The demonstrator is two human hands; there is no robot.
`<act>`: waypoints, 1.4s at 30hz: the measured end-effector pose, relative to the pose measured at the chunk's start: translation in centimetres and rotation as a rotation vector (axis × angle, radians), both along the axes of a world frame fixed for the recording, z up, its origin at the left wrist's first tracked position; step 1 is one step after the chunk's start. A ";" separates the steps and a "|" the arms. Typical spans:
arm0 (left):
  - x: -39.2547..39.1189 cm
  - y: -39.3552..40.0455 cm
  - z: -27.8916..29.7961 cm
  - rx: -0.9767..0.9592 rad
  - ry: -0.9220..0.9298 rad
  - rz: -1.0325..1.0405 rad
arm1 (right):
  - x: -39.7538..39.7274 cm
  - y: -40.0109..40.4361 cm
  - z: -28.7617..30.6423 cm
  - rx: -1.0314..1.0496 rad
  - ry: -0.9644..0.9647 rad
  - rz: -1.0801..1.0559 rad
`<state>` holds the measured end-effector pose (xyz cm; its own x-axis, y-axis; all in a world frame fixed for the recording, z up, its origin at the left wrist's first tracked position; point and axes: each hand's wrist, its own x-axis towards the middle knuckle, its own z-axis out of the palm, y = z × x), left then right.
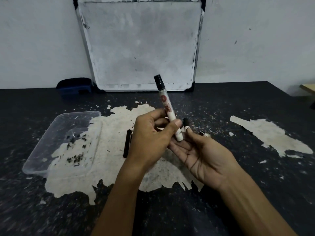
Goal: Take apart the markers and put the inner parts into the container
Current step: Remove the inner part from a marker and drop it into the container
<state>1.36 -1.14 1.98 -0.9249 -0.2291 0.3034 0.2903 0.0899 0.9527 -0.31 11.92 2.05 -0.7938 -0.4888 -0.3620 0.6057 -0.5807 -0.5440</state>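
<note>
A white marker point(167, 106) with a black cap at its far end stands tilted in the middle of the view. My left hand point(150, 138) grips its lower body between thumb and fingers. My right hand point(202, 154) lies palm up just under the marker's bottom end, fingers spread, nothing closed in it. A clear plastic container point(51, 150) sits on the table at the left, holding only dark specks. A black stick-like inner part point(127, 143) lies on the table left of my left hand. Two more marker pieces point(186, 124) point(205, 134) lie behind my right fingers.
A smudged whiteboard point(139, 45) leans on the wall at the back. A blue board eraser point(75, 87) sits to its left. The dark tabletop point(255, 176) has large peeled pale patches and scattered flakes.
</note>
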 end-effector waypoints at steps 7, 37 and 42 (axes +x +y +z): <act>-0.1 -0.5 -0.1 0.054 0.025 0.081 | -0.1 0.2 0.2 0.089 0.025 0.008; -0.7 -0.8 -1.1 0.261 -0.225 0.161 | 0.8 1.3 -1.3 1.312 1.108 -0.370; -0.6 -0.6 -1.0 0.250 -0.222 0.144 | 0.8 0.6 -1.7 1.350 1.273 -0.516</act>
<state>0.76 -1.75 0.95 -0.9150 -0.4031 0.0166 0.0749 -0.1293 0.9888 0.53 12.54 0.37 -0.8103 -0.0897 0.5791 -0.5175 0.5733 -0.6353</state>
